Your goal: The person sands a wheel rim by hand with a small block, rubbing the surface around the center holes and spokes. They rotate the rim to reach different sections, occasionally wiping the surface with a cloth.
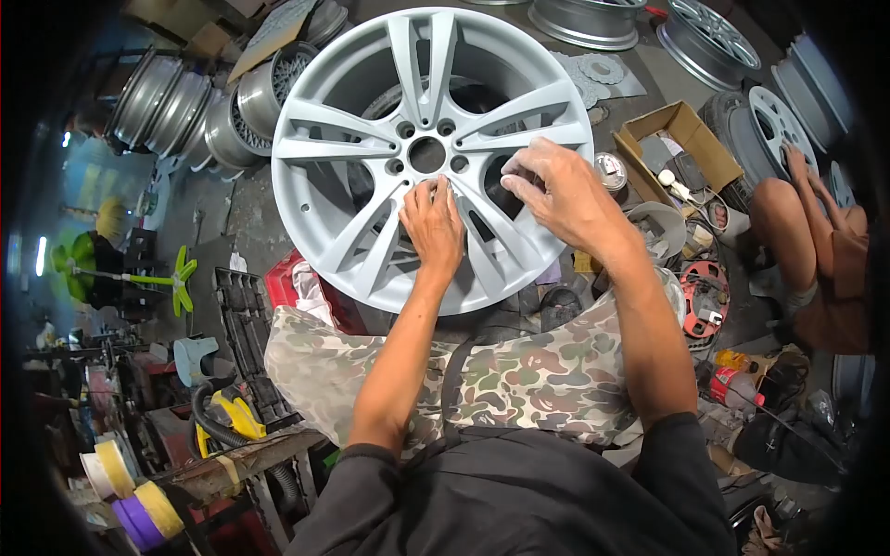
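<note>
A large silver-grey alloy wheel rim [306,153] with paired spokes lies face up in front of me, above my knees. My left hand [433,232] rests on it just below the round centre hole. Its fingers are bent and pressed together at the tips; whatever may be under them is too small to name. Over the right-hand spokes is my right hand [561,195], its fingers curled and the thumb apart from the forefinger. Nothing shows in that gap. Pale dust marks the right fingertips.
More rims [167,102] stand stacked at the left, others [586,20] at the back. A cardboard box [732,171] and a red reel [705,296] lie to the right, near another person's hand [795,162] on a wheel. Tape rolls [148,514] hang lower left beside a green fan [181,278].
</note>
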A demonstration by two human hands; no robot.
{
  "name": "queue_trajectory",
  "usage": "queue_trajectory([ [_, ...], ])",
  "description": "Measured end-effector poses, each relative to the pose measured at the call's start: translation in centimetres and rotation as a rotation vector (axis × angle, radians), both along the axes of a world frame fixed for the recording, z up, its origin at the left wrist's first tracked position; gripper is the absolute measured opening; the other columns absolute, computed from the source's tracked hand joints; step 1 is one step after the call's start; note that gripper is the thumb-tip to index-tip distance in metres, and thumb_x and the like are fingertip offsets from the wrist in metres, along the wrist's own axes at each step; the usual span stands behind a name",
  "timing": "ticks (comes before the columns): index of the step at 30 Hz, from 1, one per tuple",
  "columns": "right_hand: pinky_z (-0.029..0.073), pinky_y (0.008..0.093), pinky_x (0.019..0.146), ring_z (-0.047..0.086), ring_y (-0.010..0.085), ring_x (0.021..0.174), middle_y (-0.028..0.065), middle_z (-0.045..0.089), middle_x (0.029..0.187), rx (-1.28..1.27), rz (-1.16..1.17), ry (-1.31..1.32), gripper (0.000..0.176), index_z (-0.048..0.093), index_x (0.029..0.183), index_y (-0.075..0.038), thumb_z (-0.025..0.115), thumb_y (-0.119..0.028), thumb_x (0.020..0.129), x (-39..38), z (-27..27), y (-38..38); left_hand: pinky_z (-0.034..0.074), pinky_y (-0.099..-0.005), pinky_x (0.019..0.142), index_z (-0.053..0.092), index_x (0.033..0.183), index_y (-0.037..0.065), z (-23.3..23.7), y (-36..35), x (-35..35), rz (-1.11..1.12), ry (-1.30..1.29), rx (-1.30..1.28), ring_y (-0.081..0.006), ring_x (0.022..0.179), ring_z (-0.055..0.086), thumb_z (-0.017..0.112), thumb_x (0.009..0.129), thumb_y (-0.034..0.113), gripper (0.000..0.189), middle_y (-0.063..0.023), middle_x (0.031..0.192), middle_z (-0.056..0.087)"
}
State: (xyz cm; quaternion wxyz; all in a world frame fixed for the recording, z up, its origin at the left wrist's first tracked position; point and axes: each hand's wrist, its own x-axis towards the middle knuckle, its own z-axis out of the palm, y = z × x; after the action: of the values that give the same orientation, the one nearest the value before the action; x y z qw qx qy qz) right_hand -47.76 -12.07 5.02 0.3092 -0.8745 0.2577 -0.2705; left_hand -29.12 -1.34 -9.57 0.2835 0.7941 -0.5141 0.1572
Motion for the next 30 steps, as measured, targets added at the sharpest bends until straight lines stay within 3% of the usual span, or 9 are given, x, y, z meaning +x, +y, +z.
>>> queue_trajectory([
  [9, 0.051, 0.0505, 0.083, 0.065, 0.0451, 0.094, 0.0242, 0.065, 0.097, -0.022, -0.013, 0.025, 0.02, 0.071, 0.095, 0.004, 0.072, -0.016, 0.091, 0.1, -1.1, -0.5, 0.041, -0.0462, 0.095, 0.071, 0.129, 0.009, -0.7, -0.7, 0.1, 0.022, 0.022, -0.054, -0.0305, 0.111, 0.055, 0.062, 0.099, 0.015, 0.032, -0.0093, 0.118, 0.064],
  [11, 0.05, 0.0447, 0.08, 0.064, 0.0401, 0.088, 0.0204, 0.065, 0.094, -0.026, 0.033, 0.055, 0.021, 0.071, 0.1, 0.004, 0.071, -0.015, 0.092, 0.2, -1.4, -0.4, 0.041, -0.0463, 0.096, 0.069, 0.128, 0.007, -0.3, -1.1, -0.7, 0.033, -0.01, 0.039, -0.0312, 0.116, 0.054, 0.064, 0.098, 0.017, 0.032, -0.0094, 0.121, 0.062],
  [15, 0.052, 0.0497, 0.083, 0.066, 0.0443, 0.093, 0.0239, 0.065, 0.096, -0.027, -0.005, 0.071, 0.021, 0.071, 0.098, 0.003, 0.072, -0.016, 0.091, 0.2, -1.6, -0.8, 0.042, -0.0457, 0.097, 0.068, 0.129, 0.009, -0.5, 0.9, -0.7, -0.218, -0.18, 0.011, -0.0294, 0.117, 0.054, 0.067, 0.096, 0.019, 0.035, -0.0054, 0.12, 0.064],
  [19, 0.053, 0.0497, 0.084, 0.066, 0.044, 0.093, 0.0241, 0.066, 0.096, -0.001, 0.027, 0.067, 0.021, 0.072, 0.098, 0.003, 0.072, -0.017, 0.091, 0.1, -0.9, -0.4, 0.043, -0.0451, 0.095, 0.07, 0.13, 0.011, 0.9, -0.6, 1.1, -0.141, -0.11, 0.072, -0.0309, 0.115, 0.055, 0.069, 0.094, 0.015, 0.036, -0.0065, 0.117, 0.064],
  [22, 0.053, 0.0503, 0.084, 0.066, 0.0438, 0.093, 0.0239, 0.066, 0.096, -0.005, 0.028, 0.096, 0.021, 0.072, 0.099, 0.003, 0.071, -0.017, 0.092, -0.3, -1.5, -0.5, 0.043, -0.045, 0.092, 0.071, 0.125, 0.008, 0.2, 0.5, -1.7, -0.32, -0.153, 0.005, -0.0298, 0.111, 0.055, 0.066, 0.095, 0.015, 0.031, -0.0068, 0.114, 0.064],
  [25, 0.052, 0.0504, 0.084, 0.066, 0.0437, 0.093, 0.0238, 0.066, 0.096, -0.01, -0.008, 0.113, 0.021, 0.072, 0.098, 0.003, 0.071, -0.017, 0.092, -0.4, -1.6, -0.6, 0.044, -0.0448, 0.091, 0.071, 0.124, 0.008, 1.2, 0.1, 0.9, -0.317, -0.253, 0.107, -0.0298, 0.11, 0.056, 0.065, 0.096, 0.015, 0.03, -0.0068, 0.114, 0.065],
  [27, 0.053, 0.0507, 0.084, 0.066, 0.0436, 0.094, 0.0237, 0.066, 0.096, 0.028, -0.001, 0.122, 0.021, 0.072, 0.097, 0.003, 0.071, -0.017, 0.092, -0.5, -1.5, -0.3, 0.044, -0.0456, 0.087, 0.07, 0.122, 0.006, 1.5, -1.2, 3.4, -0.232, -0.197, 0.03, -0.0305, 0.106, 0.057, 0.065, 0.096, 0.013, 0.028, -0.0068, 0.114, 0.066],
  [29, 0.052, 0.0508, 0.084, 0.066, 0.0436, 0.094, 0.0234, 0.066, 0.095, 0.015, 0.02, 0.146, 0.02, 0.073, 0.097, 0.002, 0.071, -0.017, 0.092, -0.4, -2.1, -0.6, 0.044, -0.0449, 0.087, 0.07, 0.122, 0.007, 0.9, -0.8, 2.6, -0.27, -0.158, 0.069, -0.0299, 0.106, 0.057, 0.066, 0.095, 0.014, 0.028, -0.0072, 0.113, 0.066],
  [30, 0.052, 0.0508, 0.083, 0.066, 0.044, 0.094, 0.0234, 0.065, 0.093, 0.025, 0.006, 0.149, 0.02, 0.072, 0.096, 0.002, 0.071, -0.017, 0.092, -0.5, -1.8, -0.4, 0.043, -0.044, 0.091, 0.069, 0.122, 0.004, 0.9, -0.4, 1.8, -0.396, -0.175, 0.059, -0.0299, 0.106, 0.056, 0.065, 0.095, 0.013, 0.029, -0.0075, 0.115, 0.063],
])
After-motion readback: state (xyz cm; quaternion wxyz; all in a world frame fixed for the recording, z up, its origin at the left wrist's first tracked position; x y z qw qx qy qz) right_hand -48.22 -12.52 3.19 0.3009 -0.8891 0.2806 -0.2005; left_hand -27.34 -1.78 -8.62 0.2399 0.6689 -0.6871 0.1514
